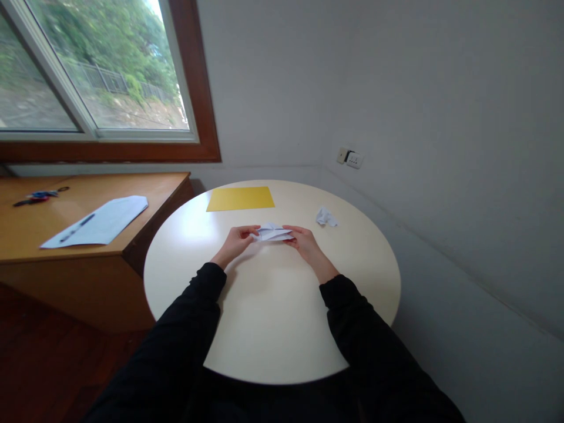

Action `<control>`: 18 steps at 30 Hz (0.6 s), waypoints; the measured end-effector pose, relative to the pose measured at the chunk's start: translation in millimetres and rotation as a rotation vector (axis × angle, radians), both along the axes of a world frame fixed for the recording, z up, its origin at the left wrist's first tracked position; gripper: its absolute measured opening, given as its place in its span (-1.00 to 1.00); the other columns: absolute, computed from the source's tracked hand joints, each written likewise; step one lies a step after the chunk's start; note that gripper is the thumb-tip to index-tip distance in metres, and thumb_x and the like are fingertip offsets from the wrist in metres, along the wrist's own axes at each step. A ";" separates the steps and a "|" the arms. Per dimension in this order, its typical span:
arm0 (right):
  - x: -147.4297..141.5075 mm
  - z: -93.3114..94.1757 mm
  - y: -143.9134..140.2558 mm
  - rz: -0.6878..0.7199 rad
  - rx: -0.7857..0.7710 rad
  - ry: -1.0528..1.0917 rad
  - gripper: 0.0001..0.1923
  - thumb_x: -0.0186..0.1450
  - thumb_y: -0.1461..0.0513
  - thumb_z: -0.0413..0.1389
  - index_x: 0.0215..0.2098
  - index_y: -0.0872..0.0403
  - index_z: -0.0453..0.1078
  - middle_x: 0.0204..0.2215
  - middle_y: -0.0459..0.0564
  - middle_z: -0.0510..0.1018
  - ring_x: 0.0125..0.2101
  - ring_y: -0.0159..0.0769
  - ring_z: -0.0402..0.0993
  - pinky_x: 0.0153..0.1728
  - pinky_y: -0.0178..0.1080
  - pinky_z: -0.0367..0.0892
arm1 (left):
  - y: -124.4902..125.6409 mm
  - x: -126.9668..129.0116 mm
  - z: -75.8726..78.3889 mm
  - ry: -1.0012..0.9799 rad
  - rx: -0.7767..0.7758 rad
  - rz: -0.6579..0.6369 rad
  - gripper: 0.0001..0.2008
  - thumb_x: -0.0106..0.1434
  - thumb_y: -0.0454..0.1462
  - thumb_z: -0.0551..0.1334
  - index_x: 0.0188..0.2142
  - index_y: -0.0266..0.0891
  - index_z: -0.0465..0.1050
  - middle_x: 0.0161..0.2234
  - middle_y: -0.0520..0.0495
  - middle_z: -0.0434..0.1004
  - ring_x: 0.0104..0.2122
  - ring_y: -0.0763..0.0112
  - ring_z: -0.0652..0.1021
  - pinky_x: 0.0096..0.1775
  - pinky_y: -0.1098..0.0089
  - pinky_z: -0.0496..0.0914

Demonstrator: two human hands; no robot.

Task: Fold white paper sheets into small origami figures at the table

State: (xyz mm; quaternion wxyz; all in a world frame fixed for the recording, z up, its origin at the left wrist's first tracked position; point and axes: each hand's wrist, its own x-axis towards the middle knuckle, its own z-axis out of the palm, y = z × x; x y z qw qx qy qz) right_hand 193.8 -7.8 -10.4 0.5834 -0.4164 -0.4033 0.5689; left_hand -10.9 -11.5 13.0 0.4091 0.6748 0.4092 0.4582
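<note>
A folded white paper (273, 233) is pinched at centre frame by the left hand (238, 239) and right hand (304, 241), one at each end, apparently to keep its folds flat. A yellow sheet (240, 198) is laid beyond it.

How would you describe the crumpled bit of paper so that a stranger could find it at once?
Start at the round cream table. Look right of the hands, which hold a folded white paper. There lies the crumpled white scrap: alone, wrinkled, unlike the flat yellow sheet.

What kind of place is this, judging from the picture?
Probably a small study or office room. A round cream table stands in a corner by a window, next to a wooden desk with paper and a pen, and a wall socket.
</note>
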 end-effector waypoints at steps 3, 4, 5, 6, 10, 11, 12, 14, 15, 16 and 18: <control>-0.2 1.0 -0.9 -0.002 -0.002 0.003 -0.78 0.07 0.42 0.02 -0.40 0.14 0.48 -0.35 0.04 0.56 -0.33 -0.31 0.48 -0.24 -0.21 0.40 | -0.5 -1.4 0.9 0.000 0.010 -0.024 -0.85 -0.07 -0.40 0.13 -0.47 -0.32 0.44 -0.08 -0.30 0.45 -0.09 0.17 0.46 -0.04 0.20 0.28; -0.3 1.4 -1.2 -0.001 -0.004 0.001 -0.78 0.06 0.41 0.02 -0.40 0.14 0.48 -0.36 0.04 0.56 -0.33 -0.32 0.48 -0.23 -0.21 0.40 | 0.3 -1.8 0.3 -0.003 0.016 -0.027 -0.86 -0.07 -0.39 0.15 -0.46 -0.33 0.44 -0.08 -0.32 0.45 -0.09 0.16 0.46 -0.05 0.19 0.29; -0.4 1.8 -1.5 -0.001 -0.005 -0.002 -0.78 0.06 0.41 0.03 -0.40 0.14 0.48 -0.36 0.04 0.56 -0.34 -0.32 0.48 -0.23 -0.20 0.40 | 1.3 -2.1 -0.7 -0.006 0.023 -0.029 -0.86 -0.07 -0.38 0.17 -0.44 -0.33 0.44 -0.08 -0.33 0.44 -0.09 0.15 0.46 -0.06 0.18 0.29; -0.4 2.0 -1.7 0.001 -0.007 -0.006 -0.79 0.06 0.41 0.04 -0.40 0.13 0.48 -0.37 0.04 0.56 -0.34 -0.32 0.48 -0.23 -0.20 0.40 | 2.7 -2.2 -2.1 -0.011 0.031 -0.028 -0.86 -0.07 -0.36 0.20 -0.43 -0.34 0.45 -0.08 -0.34 0.44 -0.09 0.14 0.46 -0.06 0.18 0.30; -0.2 1.2 -1.0 -0.005 0.008 -0.014 -0.81 0.04 0.38 0.07 -0.41 0.12 0.49 -0.36 0.03 0.56 -0.34 -0.32 0.47 -0.26 -0.22 0.40 | 8.3 -1.9 -8.9 -0.053 0.075 -0.018 -0.81 -0.05 -0.26 0.26 -0.41 -0.34 0.45 -0.12 -0.33 0.47 -0.14 0.16 0.49 -0.11 0.19 0.33; 0.0 0.6 -0.6 -0.006 0.018 -0.015 -0.82 0.03 0.37 0.08 -0.41 0.12 0.49 -0.34 0.03 0.55 -0.33 -0.31 0.47 -0.27 -0.22 0.40 | 9.2 -1.7 -10.2 -0.066 0.081 -0.008 -0.79 -0.05 -0.23 0.27 -0.41 -0.34 0.46 -0.13 -0.32 0.48 -0.16 0.18 0.50 -0.13 0.20 0.35; 0.1 0.0 -0.1 -0.005 0.027 -0.016 -0.83 0.03 0.36 0.09 -0.41 0.12 0.50 -0.33 0.03 0.55 -0.33 -0.31 0.46 -0.27 -0.22 0.40 | 9.7 -1.6 -11.1 -0.077 0.084 0.004 -0.77 -0.04 -0.21 0.28 -0.40 -0.34 0.47 -0.15 -0.31 0.50 -0.19 0.20 0.51 -0.15 0.21 0.36; 0.3 -1.0 0.9 -0.001 0.043 -0.021 -0.83 0.02 0.34 0.11 -0.41 0.11 0.50 -0.31 0.03 0.55 -0.33 -0.32 0.45 -0.28 -0.23 0.39 | 9.6 -1.2 -11.3 -0.087 0.078 0.027 -0.73 -0.04 -0.17 0.29 -0.37 -0.33 0.49 -0.18 -0.27 0.52 -0.23 0.23 0.52 -0.18 0.23 0.37; 0.4 -1.3 1.2 0.001 0.047 -0.023 -0.83 0.01 0.33 0.12 -0.41 0.11 0.50 -0.31 0.03 0.54 -0.33 -0.32 0.45 -0.28 -0.23 0.39 | 9.1 -1.0 -10.8 -0.088 0.072 0.035 -0.71 -0.04 -0.16 0.29 -0.36 -0.33 0.49 -0.20 -0.25 0.53 -0.25 0.25 0.52 -0.18 0.23 0.38; 0.4 -1.5 1.4 0.004 0.050 -0.023 -0.83 0.01 0.33 0.12 -0.41 0.11 0.50 -0.32 0.03 0.54 -0.33 -0.32 0.45 -0.28 -0.23 0.39 | 8.3 -0.9 -9.9 -0.089 0.066 0.042 -0.69 -0.05 -0.14 0.30 -0.35 -0.33 0.50 -0.22 -0.23 0.54 -0.26 0.26 0.52 -0.18 0.24 0.37; 0.4 -1.5 1.4 0.012 0.053 -0.021 -0.83 0.00 0.32 0.13 -0.41 0.11 0.50 -0.33 0.02 0.54 -0.34 -0.32 0.44 -0.28 -0.22 0.38 | 6.5 -0.7 -7.9 -0.082 0.056 0.059 -0.66 -0.06 -0.13 0.31 -0.34 -0.33 0.51 -0.25 -0.21 0.55 -0.27 0.26 0.52 -0.18 0.25 0.37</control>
